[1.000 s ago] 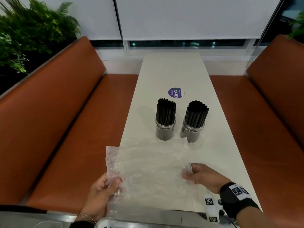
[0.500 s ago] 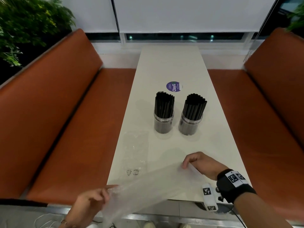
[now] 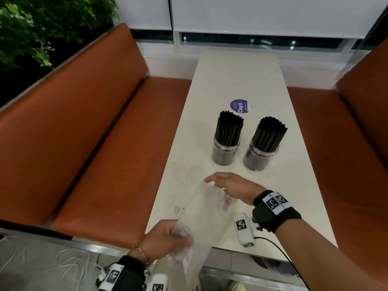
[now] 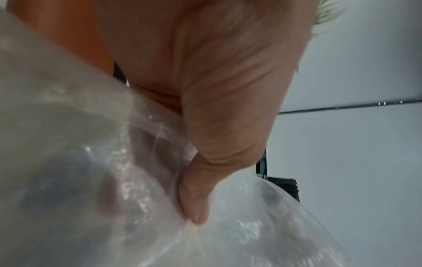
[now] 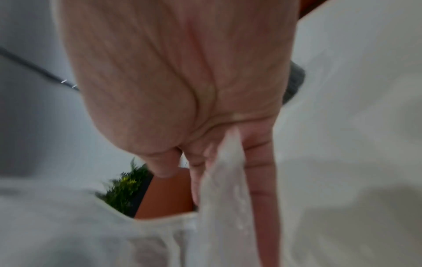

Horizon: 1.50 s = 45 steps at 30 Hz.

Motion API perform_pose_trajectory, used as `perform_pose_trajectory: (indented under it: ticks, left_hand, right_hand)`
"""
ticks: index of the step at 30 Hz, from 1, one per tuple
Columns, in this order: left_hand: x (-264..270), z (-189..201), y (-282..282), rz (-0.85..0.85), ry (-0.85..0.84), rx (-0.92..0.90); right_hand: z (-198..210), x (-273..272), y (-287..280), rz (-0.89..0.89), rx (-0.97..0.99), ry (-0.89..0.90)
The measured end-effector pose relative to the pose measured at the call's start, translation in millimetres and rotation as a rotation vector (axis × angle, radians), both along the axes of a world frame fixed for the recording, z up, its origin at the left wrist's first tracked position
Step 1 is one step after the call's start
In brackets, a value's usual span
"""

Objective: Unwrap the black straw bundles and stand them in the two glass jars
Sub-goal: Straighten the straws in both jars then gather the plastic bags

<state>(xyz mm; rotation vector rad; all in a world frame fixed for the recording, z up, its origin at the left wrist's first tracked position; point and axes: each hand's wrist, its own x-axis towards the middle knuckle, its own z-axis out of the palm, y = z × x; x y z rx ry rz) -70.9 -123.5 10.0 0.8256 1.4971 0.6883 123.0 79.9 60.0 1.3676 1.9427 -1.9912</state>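
Two glass jars, the left jar [image 3: 225, 151] and the right jar [image 3: 260, 157], stand mid-table, each packed with upright black straws [image 3: 230, 129]. A clear plastic wrap [image 3: 202, 215] stretches from the table's near edge up to my right hand. My left hand [image 3: 181, 236] grips its bunched lower end; the left wrist view shows the thumb [image 4: 196, 207] pressed into the wrap [image 4: 91, 180]. My right hand [image 3: 212, 181] hovers low over the table with straight fingers [image 5: 260, 180]. The wrap [image 5: 223, 198] drapes along them and the thumb stands apart.
A second clear wrap [image 3: 184, 177] lies flat on the white table [image 3: 237, 76] to the left of my right hand. A purple round sticker [image 3: 240, 106] sits behind the jars. Orange benches [image 3: 84, 143] flank the table, and a plant [image 3: 42, 24] stands far left.
The wrap was spread flat between both hands. My left hand pulled it down past the near edge and bunched it. My right hand shifted left and its fingers straightened.
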Motion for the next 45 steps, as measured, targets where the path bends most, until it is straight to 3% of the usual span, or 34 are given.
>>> perform_pose_trajectory:
  ticks: [4,12,14,16,19,24,27,32,38,42,45]
  left_hand:
    - [-17,-8,4,0.191,-0.013,0.039]
    - [-23,-29,42,0.453,0.003,0.088]
    - [-21,-38,49,0.535,0.135,0.069]
    - [-20,-48,52,0.537,0.386,0.027]
    - [-18,-58,51,0.325,0.733,-0.054]
    - [-17,-71,57,0.288,0.865,-0.013]
    - [-22,-76,64,0.285,0.800,-0.044]
    - [-32,-78,78,0.347,0.634,-0.144]
    - [-30,-58,89,0.212,0.440,-0.041]
    - [-32,-48,81,0.304,0.059,0.040]
    - [-33,-37,73,0.399,-0.273,0.042]
  right_hand:
    - [3,-8,0,-0.156,-0.196,0.085]
    - [-55,-64,-1,-0.520,-0.025,0.164]
    - [-65,-79,9,-0.553,0.062,0.122]
    - [-72,-92,17,-0.542,0.165,0.043]
    - [-83,-104,24,-0.457,0.285,-0.076]
    - [-98,-103,18,-0.331,0.438,-0.233]
    - [-101,-99,7,-0.258,0.524,-0.252]
    - [-102,-90,-12,-0.289,0.414,-0.200]
    - [-99,-85,-32,-0.349,0.436,-0.171]
    - [-85,-71,-31,-0.502,0.154,-0.048]
    - [-72,-41,-28,-0.329,-0.149,0.072]
